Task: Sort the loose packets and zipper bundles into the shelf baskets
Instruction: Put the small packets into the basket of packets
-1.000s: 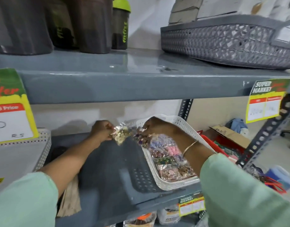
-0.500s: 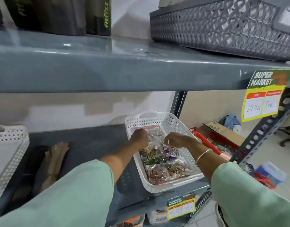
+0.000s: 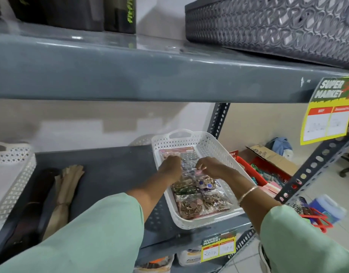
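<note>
A white perforated basket (image 3: 213,142) stands on the grey middle shelf (image 3: 102,166), filled with clear packets of small ornaments (image 3: 197,203). Both my hands are inside it, over its middle. My left hand (image 3: 170,167) rests knuckles up on the packets, fingers curled down onto one. My right hand (image 3: 208,167) pinches the edge of a clear packet (image 3: 191,170) between thumb and fingers. A card-backed packet (image 3: 177,150) lies at the basket's far end. Brown and beige zipper bundles (image 3: 65,194) lie loose on the shelf to the left.
Another white basket (image 3: 12,174) sits at the shelf's far left. Above, the upper shelf holds dark bottles (image 3: 118,14) and a grey woven basket (image 3: 268,26). Price tags (image 3: 327,119) hang from shelf edges. Red baskets (image 3: 256,174) and a cardboard box (image 3: 272,156) stand on the floor to the right.
Both hands brought the packets from above the shelf into the white basket, then shifted further toward its back. The view dropped and moved closer.
</note>
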`<state>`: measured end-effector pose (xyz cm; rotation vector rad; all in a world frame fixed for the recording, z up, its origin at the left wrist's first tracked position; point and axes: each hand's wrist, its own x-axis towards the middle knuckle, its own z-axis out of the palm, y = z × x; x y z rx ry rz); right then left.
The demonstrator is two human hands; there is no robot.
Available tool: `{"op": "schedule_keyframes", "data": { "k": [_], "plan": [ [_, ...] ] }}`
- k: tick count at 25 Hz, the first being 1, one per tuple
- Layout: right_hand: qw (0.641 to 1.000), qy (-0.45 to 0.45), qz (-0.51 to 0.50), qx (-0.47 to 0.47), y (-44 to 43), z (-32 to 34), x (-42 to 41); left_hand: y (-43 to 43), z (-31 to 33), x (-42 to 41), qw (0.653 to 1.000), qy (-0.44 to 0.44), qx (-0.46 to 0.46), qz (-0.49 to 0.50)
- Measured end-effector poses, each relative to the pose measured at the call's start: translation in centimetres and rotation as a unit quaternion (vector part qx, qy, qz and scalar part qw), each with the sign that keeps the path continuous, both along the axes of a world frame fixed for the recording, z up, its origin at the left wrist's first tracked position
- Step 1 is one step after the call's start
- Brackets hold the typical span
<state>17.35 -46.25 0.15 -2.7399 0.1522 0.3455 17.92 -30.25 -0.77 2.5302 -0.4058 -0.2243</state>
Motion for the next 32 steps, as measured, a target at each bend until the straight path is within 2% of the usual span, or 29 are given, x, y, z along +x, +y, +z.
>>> {"op": "schedule_keyframes", "data": {
  "k": [3,5,6,9,12,14,15,17,19,21,24,26,28,32],
  "plan": [
    [0.989,-0.143,0.021,0.008,1.7,1.9,-0.2,2.1,2.2,-2.2,0.993,-0.071,-0.075,0.049],
    [0.973,-0.215,0.023,0.076,4.4,4.0,-0.7,5.6,3.4,-3.7,0.978,-0.130,-0.133,0.100],
    [0.966,-0.220,0.013,0.133,5.7,5.4,-1.1,7.7,3.9,-4.3,0.969,-0.147,-0.150,0.130],
    [0.933,-0.130,-0.004,0.336,11.6,8.1,-2.2,16.1,4.2,-5.5,0.959,-0.125,-0.119,0.225],
    [0.907,-0.041,-0.035,0.417,19.2,6.9,-2.8,24.0,2.7,-6.6,0.955,-0.047,-0.015,0.292],
    [0.890,0.018,-0.071,0.450,24.1,4.7,-3.6,27.3,1.1,-7.5,0.938,0.019,-0.027,0.346],
    [0.891,0.036,-0.085,0.445,26.3,3.4,-4.0,28.3,0.2,-7.9,0.931,0.041,-0.034,0.361],
    [0.915,0.055,-0.094,0.387,29.9,0.8,-4.7,29.5,-1.3,-8.8,0.930,0.071,-0.031,0.360],
    [0.952,0.065,-0.054,0.296,32.8,-1.5,-5.2,29.8,-2.1,-9.5,0.928,0.072,-0.043,0.363],
    [0.978,0.036,-0.015,0.203,34.9,-2.8,-5.5,29.8,-2.5,-9.5,0.925,0.066,-0.079,0.365],
    [0.988,0.018,-0.032,0.149,36.4,-3.7,-5.1,30.2,-2.8,-9.4,0.919,0.097,-0.123,0.363],
    [0.986,0.033,-0.049,0.158,36.5,-4.1,-4.9,30.5,-2.8,-9.6,0.923,0.105,-0.144,0.341],
    [0.970,0.055,-0.087,0.218,36.1,-4.4,-4.6,31.0,-2.8,-9.5,0.919,0.127,-0.182,0.327],
    [0.908,0.049,-0.159,0.385,35.3,-2.7,-4.7,30.7,-1.4,-9.9,0.892,0.151,-0.286,0.316]
  ]
}}
